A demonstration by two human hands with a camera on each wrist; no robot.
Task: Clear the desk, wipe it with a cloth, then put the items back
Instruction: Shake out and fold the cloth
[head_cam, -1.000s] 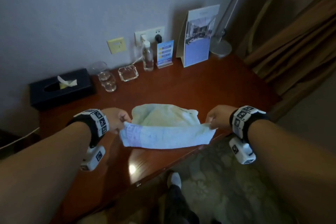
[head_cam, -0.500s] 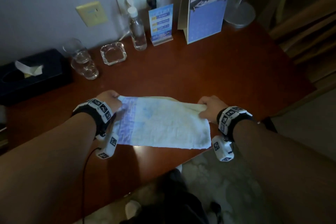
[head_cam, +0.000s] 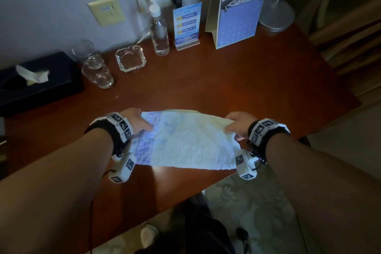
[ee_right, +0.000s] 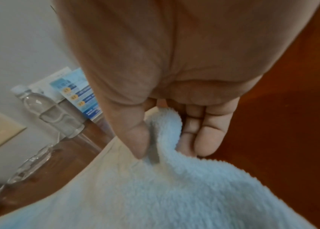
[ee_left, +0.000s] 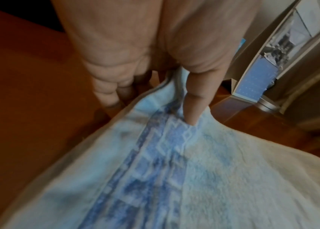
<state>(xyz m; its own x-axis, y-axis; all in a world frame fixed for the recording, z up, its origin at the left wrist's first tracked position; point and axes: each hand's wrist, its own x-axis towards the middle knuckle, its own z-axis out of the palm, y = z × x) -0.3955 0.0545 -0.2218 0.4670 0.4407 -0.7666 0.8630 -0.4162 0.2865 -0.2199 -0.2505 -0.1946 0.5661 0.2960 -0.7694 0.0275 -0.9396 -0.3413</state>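
Over the near edge of the desk (head_cam: 237, 80) — cloth (head_cam: 185, 142) stretched flat, long axis left to right, hanging from its far edge. Left hand (head_cam: 136, 119) pinching one upper corner, right hand (head_cam: 237, 125) the other — equally near, neither favoured.

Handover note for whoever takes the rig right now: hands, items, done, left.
Left hand: pinches the cloth at its blue-striped end.
Right hand: pinches the other end; the cloth is stretched between them over the desk near its front edge.
Items along the wall: tissue box, two glasses, ashtray, bottle, small sign, calendar, lamp base.
Done: cloth in hand. Whether the desk has been wiped cannot be told.
Left: if not, clear items, wipe, put them back.
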